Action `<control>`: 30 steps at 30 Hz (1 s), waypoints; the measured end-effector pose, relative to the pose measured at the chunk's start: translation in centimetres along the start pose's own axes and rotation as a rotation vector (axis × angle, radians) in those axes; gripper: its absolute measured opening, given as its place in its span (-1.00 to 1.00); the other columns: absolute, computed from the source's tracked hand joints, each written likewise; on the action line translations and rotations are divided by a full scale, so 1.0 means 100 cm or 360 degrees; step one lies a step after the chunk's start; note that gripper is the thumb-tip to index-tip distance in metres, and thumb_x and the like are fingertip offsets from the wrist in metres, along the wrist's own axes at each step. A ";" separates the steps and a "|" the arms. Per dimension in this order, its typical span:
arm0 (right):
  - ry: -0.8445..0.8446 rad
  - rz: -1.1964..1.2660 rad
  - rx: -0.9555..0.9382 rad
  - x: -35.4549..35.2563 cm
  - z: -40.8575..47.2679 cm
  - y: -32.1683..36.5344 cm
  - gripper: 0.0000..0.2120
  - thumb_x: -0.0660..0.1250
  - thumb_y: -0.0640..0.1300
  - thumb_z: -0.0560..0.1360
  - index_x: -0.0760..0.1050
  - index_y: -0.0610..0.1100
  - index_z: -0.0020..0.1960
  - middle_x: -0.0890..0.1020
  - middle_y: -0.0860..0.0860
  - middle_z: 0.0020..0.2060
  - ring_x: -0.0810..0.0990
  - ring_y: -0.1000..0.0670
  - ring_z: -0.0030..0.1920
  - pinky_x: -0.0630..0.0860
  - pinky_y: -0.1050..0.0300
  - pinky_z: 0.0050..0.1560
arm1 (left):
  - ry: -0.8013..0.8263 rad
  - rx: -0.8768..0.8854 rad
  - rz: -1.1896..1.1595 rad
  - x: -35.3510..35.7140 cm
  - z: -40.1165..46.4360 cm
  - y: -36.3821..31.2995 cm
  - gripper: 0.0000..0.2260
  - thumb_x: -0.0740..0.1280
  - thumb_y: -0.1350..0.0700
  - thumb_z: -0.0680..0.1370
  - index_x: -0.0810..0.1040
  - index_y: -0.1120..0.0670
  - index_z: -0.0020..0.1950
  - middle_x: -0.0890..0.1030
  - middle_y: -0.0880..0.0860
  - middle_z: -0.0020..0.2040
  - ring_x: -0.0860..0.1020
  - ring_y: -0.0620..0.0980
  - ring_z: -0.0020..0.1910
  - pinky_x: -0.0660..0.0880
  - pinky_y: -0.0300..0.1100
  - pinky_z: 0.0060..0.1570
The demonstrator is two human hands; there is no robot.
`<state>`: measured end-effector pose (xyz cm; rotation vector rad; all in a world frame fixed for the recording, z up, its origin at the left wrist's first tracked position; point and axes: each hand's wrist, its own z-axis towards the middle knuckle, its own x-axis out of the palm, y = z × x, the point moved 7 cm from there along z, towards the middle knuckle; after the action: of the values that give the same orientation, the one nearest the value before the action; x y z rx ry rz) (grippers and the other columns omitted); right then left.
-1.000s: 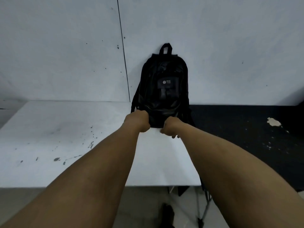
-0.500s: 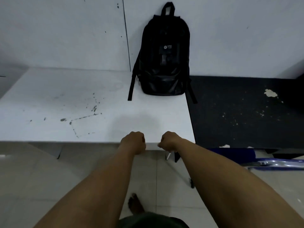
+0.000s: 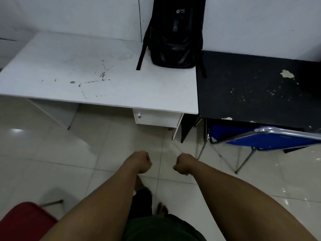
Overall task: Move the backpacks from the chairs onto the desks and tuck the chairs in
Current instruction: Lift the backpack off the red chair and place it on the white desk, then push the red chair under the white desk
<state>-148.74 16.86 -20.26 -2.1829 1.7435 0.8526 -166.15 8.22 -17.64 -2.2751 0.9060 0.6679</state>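
A black backpack (image 3: 175, 35) stands upright against the wall at the back right corner of the white desk (image 3: 86, 73). A blue chair (image 3: 271, 140) with a metal frame sits partly under the black desk (image 3: 257, 87) on the right. A red chair (image 3: 22, 220) shows at the bottom left, away from the desks. My left hand (image 3: 139, 161) and my right hand (image 3: 185, 164) hang over the tiled floor in front of the white desk, both curled into fists with nothing in them.
A small white drawer unit (image 3: 156, 118) hangs under the white desk's right end. Pale glossy floor tiles (image 3: 52, 153) lie between me and the desks. My bare feet (image 3: 162, 208) are visible below my arms. A white wall backs both desks.
My hands have let go of the backpack and drawn back from the desk to over the floor. The view has pulled back and tilted down, bringing the blue and red chairs into sight.
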 end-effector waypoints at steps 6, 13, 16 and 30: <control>0.0018 -0.0077 -0.0055 0.043 -0.031 0.000 -0.55 0.28 0.06 0.60 0.45 -0.24 0.34 0.56 -0.17 0.25 0.58 -0.12 0.11 0.49 0.11 -0.06 | 0.0043 -0.0132 0.0032 0.041 -0.050 0.036 -0.64 0.26 -0.01 0.64 0.51 0.14 0.37 0.54 0.12 0.33 0.52 0.08 0.26 0.47 -0.14 0.20; -0.0121 -0.0055 -0.0131 0.068 -0.061 0.028 -0.60 0.26 0.05 0.61 0.51 -0.23 0.28 0.58 -0.13 0.20 0.55 -0.12 0.18 0.51 0.09 0.08 | -0.0050 -0.0113 -0.0021 0.055 -0.084 0.063 -0.66 0.29 -0.02 0.63 0.55 0.14 0.33 0.56 0.11 0.31 0.53 0.08 0.26 0.49 -0.12 0.21; -0.0133 -0.0019 -0.0099 0.091 -0.075 0.036 -0.61 0.27 0.04 0.60 0.52 -0.24 0.26 0.60 -0.14 0.16 0.57 -0.12 0.15 0.53 0.07 0.07 | -0.0073 -0.0040 -0.0055 0.061 -0.099 0.071 -0.68 0.29 -0.02 0.63 0.56 0.13 0.30 0.57 0.10 0.29 0.54 0.07 0.24 0.49 -0.12 0.21; -0.0150 0.0189 -0.0084 0.266 -0.164 0.129 -0.61 0.24 0.03 0.60 0.59 -0.29 0.16 0.64 -0.17 0.11 0.58 -0.12 0.06 0.56 0.04 0.06 | 0.0066 -0.0018 0.0116 0.119 -0.200 0.222 -0.63 0.25 -0.02 0.65 0.51 0.16 0.36 0.52 0.11 0.35 0.50 0.07 0.29 0.46 -0.14 0.23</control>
<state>-152.56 -16.74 -19.63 -2.0517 1.8394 1.0232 -170.24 -23.67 -18.68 -2.2829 1.0114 0.6616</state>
